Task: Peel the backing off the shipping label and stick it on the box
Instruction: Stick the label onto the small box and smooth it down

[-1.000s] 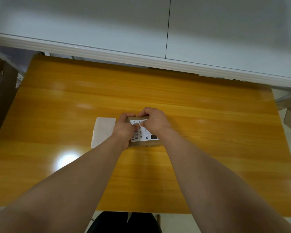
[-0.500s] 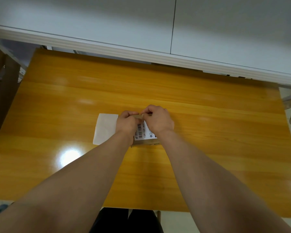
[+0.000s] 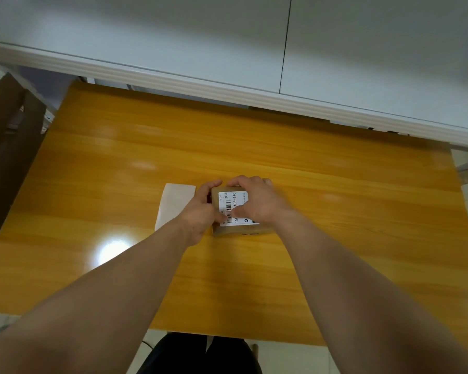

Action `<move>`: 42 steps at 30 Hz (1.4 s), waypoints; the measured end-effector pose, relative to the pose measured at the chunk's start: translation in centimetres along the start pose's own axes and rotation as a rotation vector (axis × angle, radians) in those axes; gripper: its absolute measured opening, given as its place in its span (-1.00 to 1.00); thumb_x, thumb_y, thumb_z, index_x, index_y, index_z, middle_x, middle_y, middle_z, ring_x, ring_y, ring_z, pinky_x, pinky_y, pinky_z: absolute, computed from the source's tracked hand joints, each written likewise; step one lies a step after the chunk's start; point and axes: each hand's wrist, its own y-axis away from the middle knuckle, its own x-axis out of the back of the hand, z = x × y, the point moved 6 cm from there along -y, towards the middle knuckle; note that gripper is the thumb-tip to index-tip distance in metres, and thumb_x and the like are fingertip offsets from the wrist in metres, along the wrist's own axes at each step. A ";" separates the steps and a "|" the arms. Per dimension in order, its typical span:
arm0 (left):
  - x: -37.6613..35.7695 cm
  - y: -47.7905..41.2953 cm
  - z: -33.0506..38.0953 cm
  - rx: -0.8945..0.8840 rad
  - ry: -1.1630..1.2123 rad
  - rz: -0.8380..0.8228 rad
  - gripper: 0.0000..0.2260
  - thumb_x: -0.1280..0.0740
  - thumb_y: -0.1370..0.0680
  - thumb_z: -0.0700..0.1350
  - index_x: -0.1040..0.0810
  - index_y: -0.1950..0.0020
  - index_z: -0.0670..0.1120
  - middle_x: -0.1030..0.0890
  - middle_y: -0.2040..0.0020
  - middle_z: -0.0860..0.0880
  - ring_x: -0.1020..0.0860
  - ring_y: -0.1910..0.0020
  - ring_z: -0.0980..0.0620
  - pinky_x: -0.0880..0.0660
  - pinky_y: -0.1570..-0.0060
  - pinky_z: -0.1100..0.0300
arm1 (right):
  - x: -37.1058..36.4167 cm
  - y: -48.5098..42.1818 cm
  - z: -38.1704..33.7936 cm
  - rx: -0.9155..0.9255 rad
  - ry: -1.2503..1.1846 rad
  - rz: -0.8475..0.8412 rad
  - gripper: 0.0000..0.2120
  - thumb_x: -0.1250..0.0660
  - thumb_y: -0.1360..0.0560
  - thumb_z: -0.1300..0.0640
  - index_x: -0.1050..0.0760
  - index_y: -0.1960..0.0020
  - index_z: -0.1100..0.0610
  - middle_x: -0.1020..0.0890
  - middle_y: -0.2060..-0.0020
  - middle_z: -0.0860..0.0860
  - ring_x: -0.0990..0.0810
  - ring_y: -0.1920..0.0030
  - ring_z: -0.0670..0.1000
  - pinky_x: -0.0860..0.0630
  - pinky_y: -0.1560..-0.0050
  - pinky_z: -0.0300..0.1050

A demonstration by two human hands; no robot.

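Note:
A small brown cardboard box (image 3: 216, 230) sits in the middle of the wooden table. A white shipping label (image 3: 234, 199) with a barcode and black print lies flat on its top face. My left hand (image 3: 203, 209) wraps the box's left side, its thumb pressing on the label's near left part. My right hand (image 3: 260, 201) grips the box's right and far edges, thumb on the label beside the left thumb. The near right part of the label is hidden under my right hand.
A blank white backing sheet (image 3: 174, 203) lies flat on the table (image 3: 335, 238) just left of the box, partly under my left wrist. Brown cardboard (image 3: 6, 163) stands off the table's left edge. A white wall ledge (image 3: 227, 90) runs behind the table.
Both thumbs have slid from the far edge of the label toward its near edge, uncovering the label's far part. The camera view shifted slightly.

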 end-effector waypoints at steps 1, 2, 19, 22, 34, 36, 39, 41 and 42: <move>0.1 0.0 0.0 -0.002 -0.008 0.012 -0.17 -0.26 -0.37 -0.61 -0.32 -0.49 0.06 -0.57 -0.16 -0.06 -0.53 -0.09 -0.02 -0.51 0.08 0.16 | 0.0 -0.1 0.0 -0.007 -0.001 0.005 -0.39 -0.52 -0.37 0.03 -0.38 -0.35 -0.22 -0.47 -0.29 0.00 -0.26 -0.36 0.12 -0.40 -0.28 0.06; 0.2 0.0 0.0 -0.005 -0.012 0.020 -0.19 -0.27 -0.36 -0.61 -0.35 -0.47 0.04 -0.58 -0.14 -0.06 -0.54 -0.09 -0.04 -0.52 0.07 0.15 | -0.1 -0.1 -0.1 -0.015 -0.002 0.008 -0.40 -0.52 -0.37 0.03 -0.38 -0.33 -0.23 -0.47 -0.28 0.00 -0.27 -0.36 0.11 -0.41 -0.26 0.06; 0.8 -0.6 0.8 -0.014 0.127 0.255 -0.68 -0.29 -0.50 -0.40 -0.63 -0.16 -0.10 -0.68 0.10 -0.09 -0.65 0.20 -0.04 -0.55 0.37 0.25 | -0.2 -0.3 -0.7 -0.154 -0.032 0.169 -0.66 -0.40 -0.40 -0.18 -0.49 -0.16 -0.25 -0.53 -0.19 -0.04 -0.33 -0.33 0.06 -0.41 0.04 -0.05; 0.8 -0.7 0.9 -0.007 0.087 0.295 -0.71 -0.31 -0.49 -0.36 -0.64 -0.13 -0.10 -0.68 0.12 -0.09 -0.64 0.22 -0.02 -0.56 0.29 0.19 | -0.2 -0.4 -0.7 -0.157 -0.056 0.181 -0.66 -0.42 -0.38 -0.21 -0.50 -0.14 -0.23 -0.54 -0.15 -0.04 -0.35 -0.31 0.06 -0.41 0.05 -0.06; 1.2 -1.3 0.8 -0.004 0.035 0.356 -0.80 -0.41 -0.46 -0.24 -0.66 -0.07 -0.11 -0.71 0.05 -0.13 -0.68 0.10 -0.09 -0.64 -0.02 0.00 | 0.1 -0.7 -0.5 -0.251 -0.164 0.203 -0.73 -0.46 -0.37 -0.12 -0.58 -0.06 -0.18 -0.51 0.05 -0.10 -0.39 -0.29 0.01 -0.55 -0.06 0.00; 1.2 -1.4 0.8 -0.002 0.034 0.358 -0.81 -0.41 -0.47 -0.24 -0.66 -0.07 -0.11 -0.71 0.04 -0.13 -0.68 0.07 -0.10 -0.64 -0.03 -0.01 | 0.1 -0.8 -0.5 -0.259 -0.183 0.210 -0.76 -0.44 -0.40 -0.10 -0.59 -0.06 -0.16 -0.50 0.13 -0.14 -0.38 -0.30 0.01 -0.53 0.00 -0.05; 1.1 -1.4 0.7 -0.003 0.049 0.342 -0.81 -0.38 -0.51 -0.26 -0.65 -0.10 -0.11 -0.70 0.07 -0.09 -0.65 0.13 -0.04 -0.60 0.14 0.11 | 0.0 -1.1 -0.4 -0.281 -0.233 0.213 -0.84 -0.34 -0.50 -0.07 -0.61 -0.05 -0.12 -0.56 0.17 -0.14 -0.35 -0.32 0.00 -0.41 0.13 -0.10; 0.9 -1.3 0.7 -0.003 0.063 0.329 -0.81 -0.36 -0.54 -0.27 -0.63 -0.13 -0.13 -0.68 0.10 -0.07 -0.64 0.18 0.01 -0.56 0.21 0.16 | -0.1 -1.3 -0.5 -0.285 -0.250 0.208 -0.86 -0.31 -0.53 -0.04 -0.61 -0.04 -0.11 -0.61 0.10 -0.11 -0.33 -0.35 0.00 -0.37 0.14 -0.10; 0.9 -1.2 0.7 -0.001 0.064 0.324 -0.81 -0.35 -0.55 -0.27 -0.62 -0.14 -0.13 -0.68 0.11 -0.07 -0.63 0.19 0.02 -0.56 0.23 0.17 | -0.2 -1.3 -0.5 -0.286 -0.254 0.202 -0.86 -0.31 -0.54 -0.03 -0.61 -0.05 -0.11 -0.62 0.09 -0.10 -0.31 -0.36 0.00 -0.37 0.14 -0.10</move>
